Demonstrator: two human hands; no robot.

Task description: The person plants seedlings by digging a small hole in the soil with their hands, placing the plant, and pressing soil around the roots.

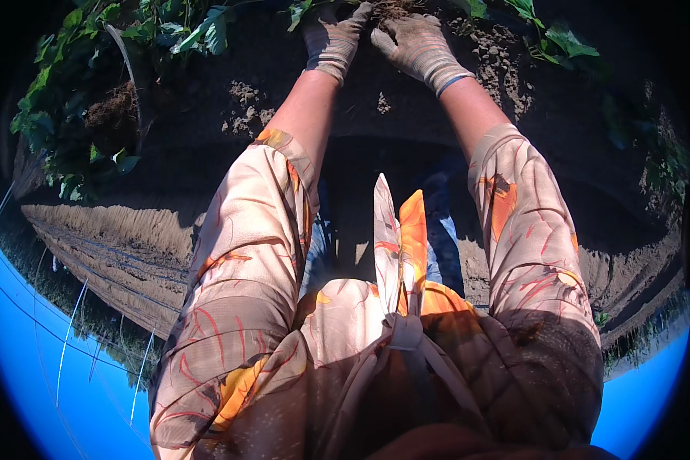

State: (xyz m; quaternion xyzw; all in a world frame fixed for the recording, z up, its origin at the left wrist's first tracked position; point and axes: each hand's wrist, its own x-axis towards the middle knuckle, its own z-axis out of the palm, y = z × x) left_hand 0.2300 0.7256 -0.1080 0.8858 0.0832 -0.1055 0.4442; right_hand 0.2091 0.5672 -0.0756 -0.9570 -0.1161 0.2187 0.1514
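Observation:
My left hand (332, 43), in a knitted work glove with a striped cuff, reaches to the top edge of the view. Its thumb points toward a clump of brown fibrous roots (399, 8), and its fingertips are cut off, so its grip is hidden. My right hand (415, 46), gloved alike and dusty with soil, has its fingers curled at the root clump, its thumb apart on the near side. Green leaves (210, 30) of a plant spread left of the hands. More leaves (566, 43) lie at the right.
Another root clump (114, 106) with a pale stem (123, 52) lies among foliage at left. Loose soil clods (247, 109) dot the shaded ground between the plants. Sunlit soil ridges (115, 230) run behind me. Thin poles (72, 336) and wires stand against the sky at lower left.

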